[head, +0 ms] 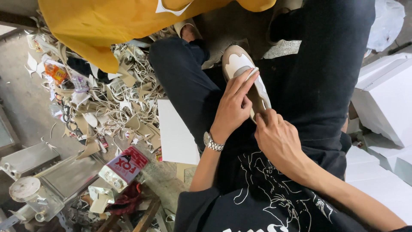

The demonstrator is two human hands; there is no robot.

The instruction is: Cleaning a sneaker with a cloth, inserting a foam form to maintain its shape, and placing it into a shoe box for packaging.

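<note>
Left hand [234, 107]: fingers laid flat along the white inner face of a shoe upper [246, 81], thumb tucked below; it presses and steadies the piece, not fully closed round it. A metal wristwatch [213, 142] sits on that wrist.

Right hand [277, 137]: fingertips pinch the near end of the upper, grip closed on its edge.

The upper rests on the person's lap, across the black trousers [317, 73], toe end pointing away from the body, heel end toward it and between the two hands. Tan panels show at the toe with white pieces already laid on them; a pale strip lies along the edge under the left fingers. Judgement: the piece looks partly assembled, with work at the rim in hand; whether the strip is fixed along its whole length cannot be told.

Outward: a white sheet [176, 129] lies on the floor just beside the left knee. Beyond it, a heap of tan and white offcuts [116, 103]. A red-and-white pouch [124, 165] near the lower left. White boxes [382, 99] stacked at the right. Yellow cloth [116, 25] hangs at the top.
</note>
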